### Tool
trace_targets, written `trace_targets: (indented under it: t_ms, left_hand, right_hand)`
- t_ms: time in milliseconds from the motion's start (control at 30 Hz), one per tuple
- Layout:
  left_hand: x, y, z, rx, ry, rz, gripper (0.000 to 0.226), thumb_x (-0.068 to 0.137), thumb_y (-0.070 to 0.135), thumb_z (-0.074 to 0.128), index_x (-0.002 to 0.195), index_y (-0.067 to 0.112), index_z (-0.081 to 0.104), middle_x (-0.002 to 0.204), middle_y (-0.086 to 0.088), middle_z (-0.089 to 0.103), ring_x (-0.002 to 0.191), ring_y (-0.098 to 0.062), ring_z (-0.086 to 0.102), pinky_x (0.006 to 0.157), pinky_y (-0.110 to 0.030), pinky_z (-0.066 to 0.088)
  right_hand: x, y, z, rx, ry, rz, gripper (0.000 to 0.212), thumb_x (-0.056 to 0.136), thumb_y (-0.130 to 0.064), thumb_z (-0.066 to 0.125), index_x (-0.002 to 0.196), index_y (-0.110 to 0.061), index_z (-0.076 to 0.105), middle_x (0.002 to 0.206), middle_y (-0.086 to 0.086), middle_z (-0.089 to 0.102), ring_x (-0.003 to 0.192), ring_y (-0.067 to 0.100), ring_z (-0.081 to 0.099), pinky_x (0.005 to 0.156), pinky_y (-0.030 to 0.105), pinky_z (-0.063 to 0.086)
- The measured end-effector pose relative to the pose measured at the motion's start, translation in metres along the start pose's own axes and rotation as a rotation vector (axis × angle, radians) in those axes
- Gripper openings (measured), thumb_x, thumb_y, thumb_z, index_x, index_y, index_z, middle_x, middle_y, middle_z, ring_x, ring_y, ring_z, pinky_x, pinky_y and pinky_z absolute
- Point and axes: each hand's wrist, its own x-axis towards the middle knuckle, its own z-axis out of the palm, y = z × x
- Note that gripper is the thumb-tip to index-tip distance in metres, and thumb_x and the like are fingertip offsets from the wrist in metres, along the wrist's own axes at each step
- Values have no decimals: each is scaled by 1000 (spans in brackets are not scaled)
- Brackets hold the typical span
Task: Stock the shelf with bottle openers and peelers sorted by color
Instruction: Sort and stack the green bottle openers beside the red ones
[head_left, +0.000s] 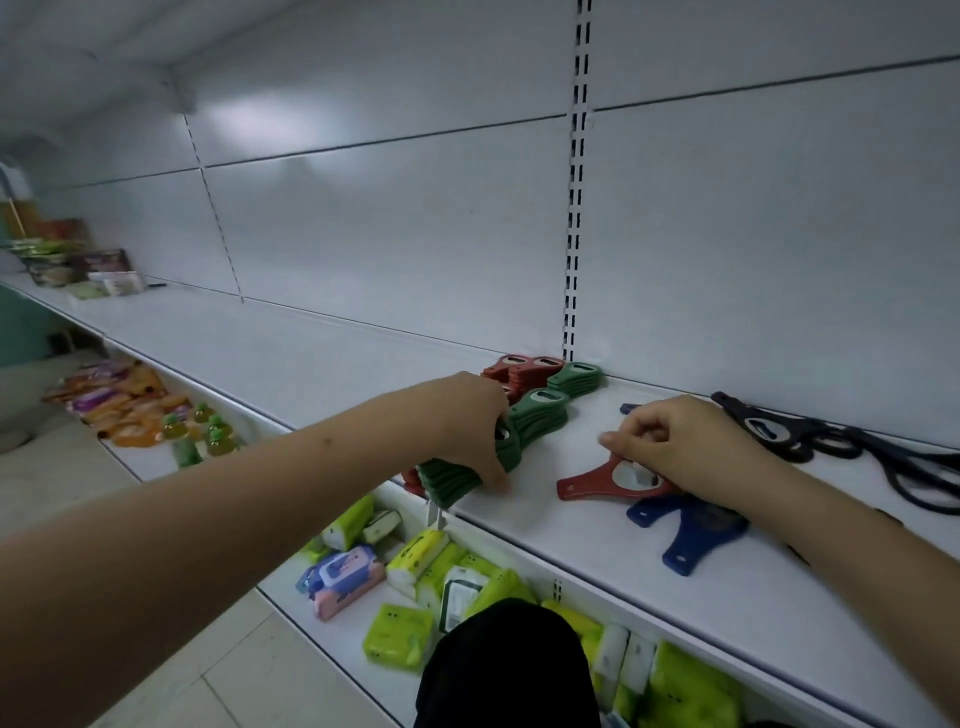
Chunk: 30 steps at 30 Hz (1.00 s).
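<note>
Gripping green openers (470, 467) with left hand (470, 421) | right hand (685, 447) pinching red opener (597, 480)

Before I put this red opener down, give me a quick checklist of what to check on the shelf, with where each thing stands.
1. Right hand has a grip on the red opener: ok, fingers curl over its head.
2. Left hand is steadying the green stack at the shelf edge: ok.
3. Red stack at the back is reachable: not ok, the left hand and green stacks lie in front of it.
4. Blue openers are sorted: not ok, loose under the right wrist.
5. Black scissors are out of the way: ok, off to the right.
6. Colors kept apart so far: ok for the visible stacks.
</note>
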Motion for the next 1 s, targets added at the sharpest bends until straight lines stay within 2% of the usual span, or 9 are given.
trace_targets:
  t_ms: [167, 300, 400, 467, 567, 633, 767, 867, 1000]
  left_hand:
    - [3, 10, 1, 42, -38, -32, 54, 71, 57, 80, 88, 16, 50, 82, 3, 54, 84, -20, 53, 69, -29, 40]
    - [2, 14, 0, 56, -33, -49, 59, 76, 55, 77, 110, 13, 54, 97, -1, 55, 87, -19, 51, 72, -29, 40]
    - [-1, 12, 2, 68, -27, -61, 61, 78, 55, 75, 113, 8, 57, 110, -5, 63, 93, -21, 55, 73, -29, 41]
    - [-1, 11, 2, 57, -24, -67, 60, 78, 54, 76, 114, 9, 60, 111, -6, 65, 97, -22, 58, 73, -28, 42]
    - [2, 13, 5, 46, -5, -91, 43, 78, 50, 77, 86, 14, 55, 90, -2, 59, 85, -21, 54, 68, -29, 41]
    - [3, 16, 5, 46, 4, -117, 47, 78, 49, 77, 74, 16, 44, 78, 1, 51, 80, -19, 50, 67, -30, 40]
    - [5, 16, 1, 31, 22, -128, 50, 77, 50, 78, 92, 12, 49, 91, -2, 54, 85, -20, 50, 69, -30, 40]
    - [7, 13, 0, 19, 21, -126, 55, 73, 55, 79, 97, 11, 57, 92, -3, 56, 83, -20, 51, 69, -29, 40]
    - [2, 8, -7, -39, 8, -133, 72, 71, 61, 78, 119, 11, 59, 96, 1, 63, 78, -18, 60, 67, -27, 47]
  right_hand:
    - [1, 1, -2, 35, 13, -2, 29, 88, -47, 68, 71, -23, 72, 55, -5, 66, 41, -2, 45, 51, 19, 33]
    - [-1, 2, -3, 27, 23, -6, 31, 87, -48, 69, 67, -24, 69, 58, -1, 66, 40, 1, 44, 50, 21, 37]
    - [-2, 1, -4, 68, -9, 3, 32, 88, -48, 68, 70, -22, 69, 55, -6, 67, 39, 3, 42, 50, 22, 39]
    - [-3, 0, -2, 109, -48, 17, 32, 86, -49, 69, 74, -20, 71, 56, -4, 67, 39, 3, 42, 52, 23, 39]
    - [-6, -1, 2, 158, -106, 47, 27, 84, -47, 74, 81, -20, 73, 59, -6, 69, 40, 6, 45, 53, 24, 41]
    - [-6, -1, 2, 194, -128, 59, 23, 84, -43, 75, 83, -20, 74, 65, -4, 72, 42, 9, 45, 56, 29, 42]
    - [-5, -1, 3, 206, -123, 46, 19, 84, -40, 75, 81, -21, 74, 68, 1, 73, 44, 13, 46, 57, 34, 43]
    - [-6, -4, 4, 181, -133, 32, 17, 86, -38, 74, 82, -21, 74, 68, -5, 73, 45, 10, 50, 56, 29, 45]
    - [-6, -7, -3, 245, -93, 47, 12, 87, -32, 74, 83, -21, 75, 73, -3, 75, 46, 7, 55, 47, 20, 43]
